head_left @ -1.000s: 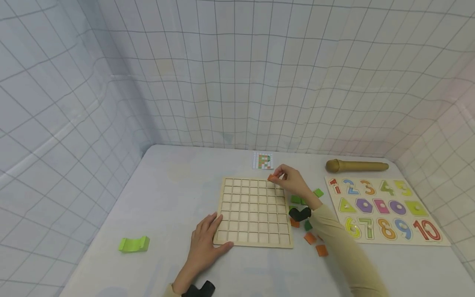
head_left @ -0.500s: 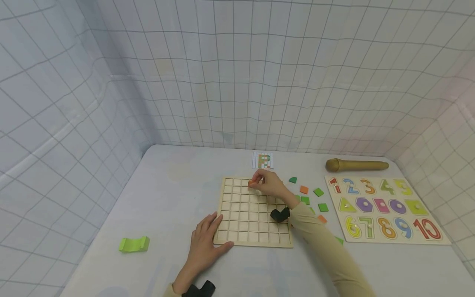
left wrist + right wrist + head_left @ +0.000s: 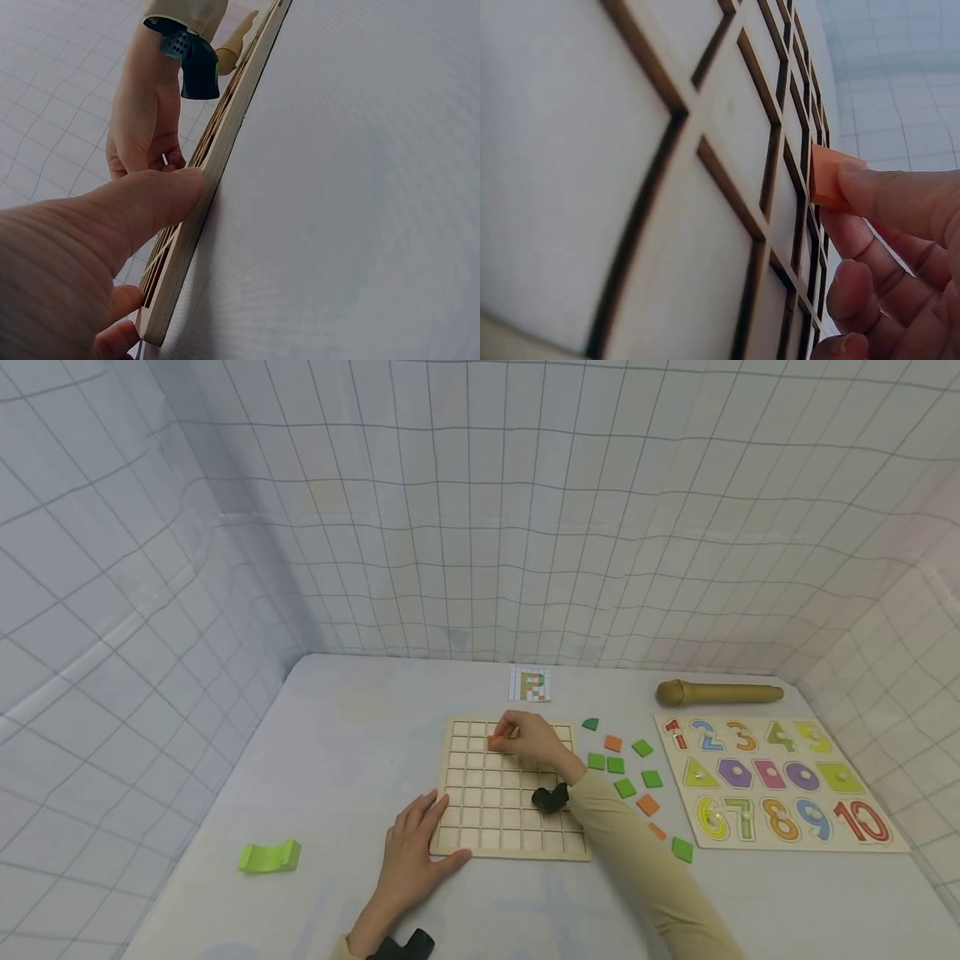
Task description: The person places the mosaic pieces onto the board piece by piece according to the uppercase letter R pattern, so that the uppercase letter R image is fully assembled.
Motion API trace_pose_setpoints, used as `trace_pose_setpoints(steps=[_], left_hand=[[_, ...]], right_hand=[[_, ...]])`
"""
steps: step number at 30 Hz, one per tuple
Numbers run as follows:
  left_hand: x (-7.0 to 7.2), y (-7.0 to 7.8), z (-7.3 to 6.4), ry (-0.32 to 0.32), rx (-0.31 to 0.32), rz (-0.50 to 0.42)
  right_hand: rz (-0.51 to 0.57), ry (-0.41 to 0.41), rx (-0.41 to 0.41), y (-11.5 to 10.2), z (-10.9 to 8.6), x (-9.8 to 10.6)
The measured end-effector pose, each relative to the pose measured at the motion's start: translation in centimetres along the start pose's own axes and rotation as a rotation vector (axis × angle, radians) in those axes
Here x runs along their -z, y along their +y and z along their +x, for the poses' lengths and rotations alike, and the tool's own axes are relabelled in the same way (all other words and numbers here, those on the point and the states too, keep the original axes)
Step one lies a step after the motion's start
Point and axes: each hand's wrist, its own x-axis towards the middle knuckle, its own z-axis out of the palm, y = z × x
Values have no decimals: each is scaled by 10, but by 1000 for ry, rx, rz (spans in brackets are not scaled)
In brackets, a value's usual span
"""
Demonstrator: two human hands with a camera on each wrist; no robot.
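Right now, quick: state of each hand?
Left hand: open, touching the wooden grid board at its near left corner.
Right hand: closed, pinching an orange tile.

Pale tan sleeves (image 3: 647, 867) end beside dark, bent wrist mounts (image 3: 551, 799).

Grid board (image 3: 512, 853), one; right of it: green squares (image 3: 652, 779), six; quarter-circle (image 3: 591, 724), one; orange tiles (image 3: 612, 743), three (fourth tile (image 3: 829, 176) at the board).

At the right, the fingers (image 3: 900, 196) pinch a flat orange tile (image 3: 827, 180) by the ribs of a pale wooden grid board (image 3: 682, 277), contact unclear, with line-patterned whitish cloth (image 3: 889, 90) behind.
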Motion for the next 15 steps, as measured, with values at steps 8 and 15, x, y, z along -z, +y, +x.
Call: trace_pose_setpoints(steps=[8,15], left_hand=[[-1,-1,-1,11,-6,-1],[-2,-2,-1,12,-8,1]], right_hand=[[-40,-2,-89,-8,0,-2],[-116,-9,-96,-12,1,-1]])
